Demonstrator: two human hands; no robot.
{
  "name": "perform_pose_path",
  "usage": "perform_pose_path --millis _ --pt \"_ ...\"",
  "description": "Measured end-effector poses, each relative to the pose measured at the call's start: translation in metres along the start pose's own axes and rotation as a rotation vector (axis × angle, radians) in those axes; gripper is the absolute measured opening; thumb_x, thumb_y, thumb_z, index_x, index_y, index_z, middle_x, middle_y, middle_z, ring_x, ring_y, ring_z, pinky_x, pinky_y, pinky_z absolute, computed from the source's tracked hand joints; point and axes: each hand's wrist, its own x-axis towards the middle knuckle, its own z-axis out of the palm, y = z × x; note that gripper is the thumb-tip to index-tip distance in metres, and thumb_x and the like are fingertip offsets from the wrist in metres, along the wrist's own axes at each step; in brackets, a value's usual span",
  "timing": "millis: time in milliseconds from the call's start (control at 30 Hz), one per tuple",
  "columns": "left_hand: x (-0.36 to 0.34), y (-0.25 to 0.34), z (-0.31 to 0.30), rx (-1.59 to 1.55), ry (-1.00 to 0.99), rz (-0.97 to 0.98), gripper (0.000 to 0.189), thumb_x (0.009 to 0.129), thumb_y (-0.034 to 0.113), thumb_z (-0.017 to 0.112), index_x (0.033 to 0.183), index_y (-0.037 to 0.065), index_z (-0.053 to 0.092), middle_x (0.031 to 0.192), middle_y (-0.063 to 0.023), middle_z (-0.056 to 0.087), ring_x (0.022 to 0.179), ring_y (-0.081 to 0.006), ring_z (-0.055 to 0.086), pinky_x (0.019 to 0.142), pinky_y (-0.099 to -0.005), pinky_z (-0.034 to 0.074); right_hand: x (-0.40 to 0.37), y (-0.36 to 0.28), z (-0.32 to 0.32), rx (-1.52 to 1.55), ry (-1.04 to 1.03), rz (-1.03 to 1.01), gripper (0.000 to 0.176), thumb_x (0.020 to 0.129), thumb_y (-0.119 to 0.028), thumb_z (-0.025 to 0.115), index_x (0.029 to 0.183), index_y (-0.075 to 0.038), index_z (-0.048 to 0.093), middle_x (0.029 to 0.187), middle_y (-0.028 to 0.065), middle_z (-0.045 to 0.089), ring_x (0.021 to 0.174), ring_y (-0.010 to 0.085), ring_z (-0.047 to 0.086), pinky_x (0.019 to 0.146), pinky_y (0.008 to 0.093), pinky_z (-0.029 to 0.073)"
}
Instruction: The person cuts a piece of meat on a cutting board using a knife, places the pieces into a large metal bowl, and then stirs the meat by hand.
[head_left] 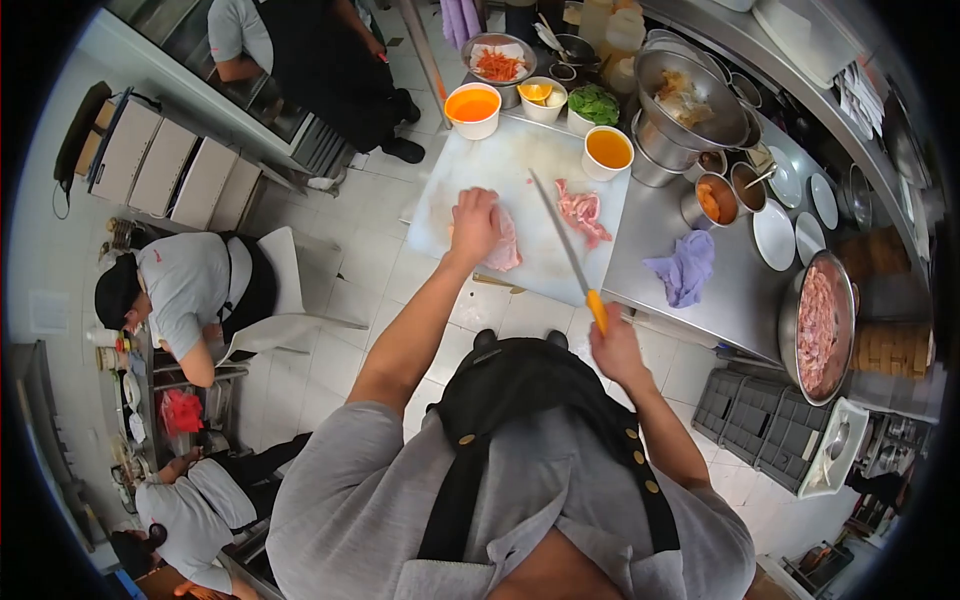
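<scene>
My left hand (476, 225) rests on a piece of raw meat (505, 246) on the white cutting board (520, 150); its fingers are bent over the meat's left side. In my right hand (616, 345) is the yellow handle of a long knife (564, 238), its blade slanting up and left over the board. Right of the blade lies a second portion of pale pink meat (583, 213), apart from both hands. The undersides of my left fingers are hidden.
Tubs of orange liquid (608, 149), a bowl of shredded carrot (497, 62) and green leaves (594, 104) line the board's far edge. Rightward are a purple cloth (682, 268), plates (774, 235) and a large bowl of meat (818, 330). Other people (200, 290) are at left.
</scene>
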Motion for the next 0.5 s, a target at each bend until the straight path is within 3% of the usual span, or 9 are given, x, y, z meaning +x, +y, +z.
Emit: perform_pose_path --millis 67,167,333,500 --pt "-0.017 0.001 0.001 0.358 -0.179 0.069 0.017 0.079 0.008 0.056 0.096 0.008 0.059 0.097 -0.0099 0.055 0.1 -0.0274 0.049 0.085 -0.0472 0.033 0.011 -0.021 0.017 -0.042 -0.048 -0.009 0.029 0.089 -0.018 0.054 0.107 0.0 0.04 0.074 0.0276 0.061 0.07 0.0468 0.06 0.064 0.0549 0.048" --pt "-0.015 0.002 -0.001 0.558 -0.191 0.013 0.012 0.082 0.012 0.053 0.093 0.009 0.057 0.096 -0.006 0.055 0.098 -0.0234 0.049 0.079 -0.0412 0.033 0.023 -0.043 0.034 -0.124 -0.108 -0.015 0.03 0.09 -0.022 0.052 0.106 0.001 0.04 0.074 0.0267 0.062 0.069 0.0458 0.061 0.063 0.0544 0.049" --pt "-0.011 0.001 -0.002 0.554 -0.254 -0.03 0.015 0.086 0.016 0.05 0.098 0.011 0.057 0.099 -0.004 0.056 0.099 -0.0223 0.05 0.08 -0.0433 0.032 0.036 -0.05 0.046 -0.222 -0.148 -0.057 0.03 0.092 -0.023 0.051 0.107 0.001 0.04 0.076 0.0247 0.063 0.067 0.0433 0.063 0.062 0.0526 0.05" --pt "-0.01 0.001 0.002 0.566 -0.307 -0.074 0.021 0.085 0.013 0.047 0.103 0.014 0.057 0.103 -0.0014 0.055 0.102 -0.0201 0.049 0.08 -0.0439 0.032 0.011 -0.049 0.01 -0.397 -0.253 -0.018 0.034 0.094 -0.024 0.047 0.113 0.003 0.038 0.075 0.0241 0.063 0.066 0.0414 0.064 0.061 0.0509 0.052"
